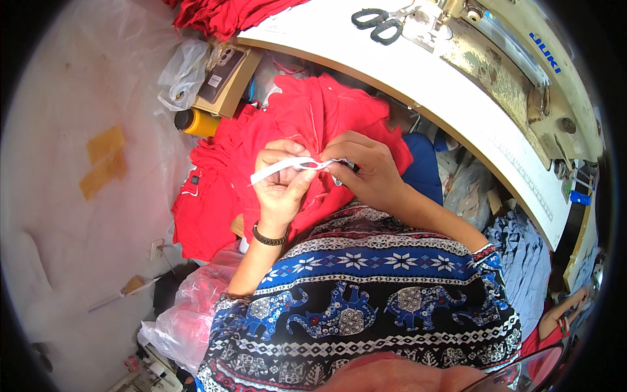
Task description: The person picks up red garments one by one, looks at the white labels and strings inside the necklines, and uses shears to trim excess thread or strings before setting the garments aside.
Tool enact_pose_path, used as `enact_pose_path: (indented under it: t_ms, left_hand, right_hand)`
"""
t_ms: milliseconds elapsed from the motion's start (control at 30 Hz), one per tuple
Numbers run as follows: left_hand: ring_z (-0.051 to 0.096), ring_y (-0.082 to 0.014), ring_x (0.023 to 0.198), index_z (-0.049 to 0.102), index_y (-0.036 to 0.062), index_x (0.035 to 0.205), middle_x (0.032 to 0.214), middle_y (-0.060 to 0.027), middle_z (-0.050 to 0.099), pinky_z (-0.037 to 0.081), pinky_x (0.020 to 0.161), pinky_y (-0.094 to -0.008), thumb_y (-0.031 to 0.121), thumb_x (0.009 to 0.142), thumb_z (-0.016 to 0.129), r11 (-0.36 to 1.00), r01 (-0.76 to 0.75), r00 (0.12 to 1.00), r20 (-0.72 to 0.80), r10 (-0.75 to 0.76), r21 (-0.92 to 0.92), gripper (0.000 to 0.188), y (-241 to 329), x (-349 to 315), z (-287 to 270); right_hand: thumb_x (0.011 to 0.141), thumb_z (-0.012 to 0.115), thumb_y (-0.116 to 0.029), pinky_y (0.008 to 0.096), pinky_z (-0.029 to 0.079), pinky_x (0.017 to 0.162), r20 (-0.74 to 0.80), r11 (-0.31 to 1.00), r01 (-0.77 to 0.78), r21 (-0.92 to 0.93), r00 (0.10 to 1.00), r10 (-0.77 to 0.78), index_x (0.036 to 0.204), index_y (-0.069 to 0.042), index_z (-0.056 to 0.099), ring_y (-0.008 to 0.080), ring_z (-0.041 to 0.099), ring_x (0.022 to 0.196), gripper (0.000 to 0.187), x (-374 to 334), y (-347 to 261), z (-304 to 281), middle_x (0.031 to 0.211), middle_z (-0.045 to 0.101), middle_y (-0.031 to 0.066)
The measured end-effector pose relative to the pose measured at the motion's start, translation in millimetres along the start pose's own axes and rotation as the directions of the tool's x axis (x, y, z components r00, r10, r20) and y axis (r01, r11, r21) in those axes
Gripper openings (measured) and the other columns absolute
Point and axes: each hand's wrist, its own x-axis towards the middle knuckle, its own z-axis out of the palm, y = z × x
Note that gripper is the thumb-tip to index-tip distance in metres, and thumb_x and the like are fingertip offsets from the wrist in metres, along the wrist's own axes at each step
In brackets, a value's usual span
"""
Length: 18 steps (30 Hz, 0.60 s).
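Note:
Between my two hands runs a narrow white strip [266,172], like a label tape, with dark parts toward its right end. My left hand [281,189], a dark bracelet at its wrist, pinches the strip between thumb and fingers, its free end sticking out to the left. Close by on the right, my right hand [373,171] grips the other end with thumb and forefinger. Red fabric [320,108] lies bunched in front of me, behind and under both hands. Whether the fingertips also hold some of this fabric is hidden.
Beyond the fabric is a white sewing table [326,32] with black-handled scissors [379,25] and a sewing machine [503,78]. A yellow bottle [199,122] and cardboard box [238,81] stand at the left. Blue cloth [519,255] lies right, near another person's arm [560,312].

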Motion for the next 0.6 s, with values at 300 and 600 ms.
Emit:
enact_pose_path:
  t_ms: [300,600]
  left_hand:
    - [0.059,-0.0201,0.097,0.067,0.0017,0.096,0.102,-0.0105,0.061,0.049,0.085,-0.0305,0.004,0.073,0.08,0.938,-0.038,0.998,0.056,0.02,0.344,0.026,-11.1,-4.2,-12.6]
    - [0.061,-0.0186,0.094,0.069,0.0024,0.091,0.099,-0.0101,0.063,0.05,0.083,-0.0293,-0.001,0.074,0.077,0.952,0.031,0.998,0.045,-0.047,0.305,0.019,-11.0,-6.0,-12.2]
  right_hand:
    - [0.083,0.065,-0.002,0.032,0.051,0.067,0.03,1.0,0.006,-0.004,1.0,-0.006,0.092,-0.003,0.066,0.0226,0.064,0.078,0.009,-0.9,4.9,-3.9,0.087,0.063,0.009]
    - [0.08,0.068,-0.003,0.0323,0.051,0.068,0.045,1.0,0.013,-0.02,0.999,-0.012,0.09,-0.004,0.067,0.0221,0.063,0.078,0.01,-1.3,10.2,-6.1,0.085,0.063,0.0072]
